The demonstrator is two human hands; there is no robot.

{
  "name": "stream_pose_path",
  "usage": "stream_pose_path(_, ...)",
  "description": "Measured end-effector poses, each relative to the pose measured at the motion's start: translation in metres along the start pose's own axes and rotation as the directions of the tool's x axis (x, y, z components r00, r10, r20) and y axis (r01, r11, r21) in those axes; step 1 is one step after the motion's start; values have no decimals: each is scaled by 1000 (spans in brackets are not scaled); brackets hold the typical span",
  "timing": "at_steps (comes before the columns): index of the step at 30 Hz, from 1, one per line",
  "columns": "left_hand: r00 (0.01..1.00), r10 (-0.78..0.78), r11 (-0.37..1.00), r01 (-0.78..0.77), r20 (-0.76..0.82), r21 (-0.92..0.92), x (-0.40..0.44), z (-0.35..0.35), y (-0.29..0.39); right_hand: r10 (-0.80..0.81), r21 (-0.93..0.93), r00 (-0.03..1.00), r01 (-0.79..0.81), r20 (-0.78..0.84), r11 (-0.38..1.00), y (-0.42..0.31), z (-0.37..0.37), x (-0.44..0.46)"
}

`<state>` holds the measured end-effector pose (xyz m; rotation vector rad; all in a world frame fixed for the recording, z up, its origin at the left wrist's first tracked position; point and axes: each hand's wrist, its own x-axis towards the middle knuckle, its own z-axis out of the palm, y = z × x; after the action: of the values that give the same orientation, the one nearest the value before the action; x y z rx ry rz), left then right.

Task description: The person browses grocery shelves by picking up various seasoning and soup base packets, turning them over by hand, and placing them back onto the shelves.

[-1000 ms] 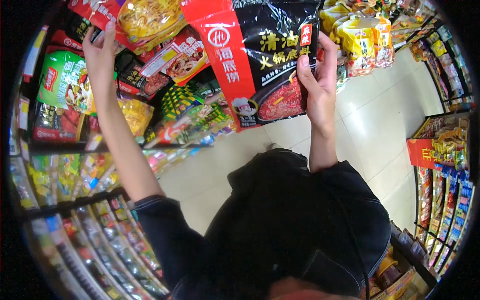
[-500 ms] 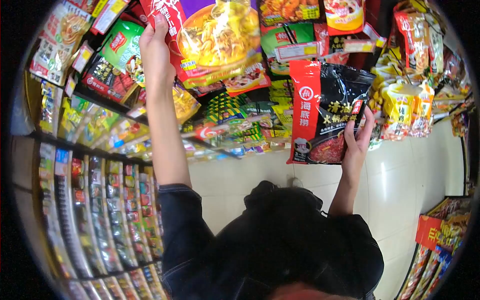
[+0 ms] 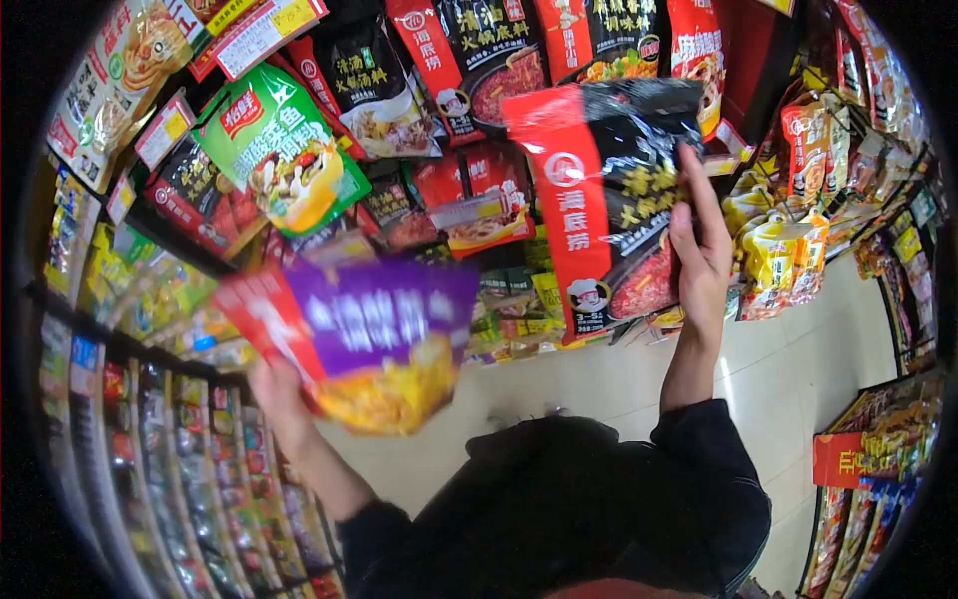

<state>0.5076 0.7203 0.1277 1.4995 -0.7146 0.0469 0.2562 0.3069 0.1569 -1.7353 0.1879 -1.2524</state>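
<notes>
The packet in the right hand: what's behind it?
Above the packet, other packets show; left of it, a red packet. Whatever lies directly behind it is covered, so I can't tell.

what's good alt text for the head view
In a shop, a person's left hand holds a blurred purple-and-red food packet and the right hand a red-and-black one. More packets, a green one among them, crowd the view ahead. A black top shows below.
</notes>
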Motion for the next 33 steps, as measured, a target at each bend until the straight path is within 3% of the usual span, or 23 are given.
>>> stream_pose_path(1,999,5,1000,-7,-44,-31,-18,12,-8,-47,-5,999,47,24,999,-5,12,13)
stream_pose_path(2,995,-93,995,91,37,45,-45,-17,-42,-91,-11,994,91,54,996,-7,25,27)
stream_pose_path(4,959,-281,954,282,22,-98,-84,-8,-69,-171,-9,983,172,69,985,-7,49,51)
stream_pose_path(6,932,-354,926,361,76,-114,-115,-17,-102,-260,-97,963,267,77,959,-7,68,72)
stream_pose_path(9,904,-423,895,428,62,-127,-133,-25,-115,-350,-179,935,356,65,917,-5,87,94)
stream_pose_path(12,897,-442,862,417,-26,-290,-132,-29,-126,-379,-206,924,381,52,901,-3,97,112)
stream_pose_path(14,891,-449,860,409,-71,-306,-125,-25,-133,-348,-194,936,352,55,916,-7,103,118)
stream_pose_path(15,894,-442,867,406,-68,-290,-120,-26,-134,-216,-160,976,215,11,963,-26,107,118)
stream_pose_path(18,890,-456,862,443,5,-245,-117,-40,-149,-65,-147,996,74,63,986,-45,113,118)
stream_pose_path(19,889,-458,864,448,9,-230,-117,-42,-156,-187,-176,980,196,65,965,-43,114,119)
stream_pose_path(22,887,-462,862,447,-11,-238,-114,-38,-164,-169,-240,984,178,58,954,-40,115,122)
stream_pose_path(26,847,-532,810,516,23,-278,-114,-41,-180,-154,-182,987,161,54,970,-40,118,122)
stream_pose_path(33,873,-487,826,470,25,-311,-105,-37,-175,-160,-166,986,165,46,972,-41,123,119)
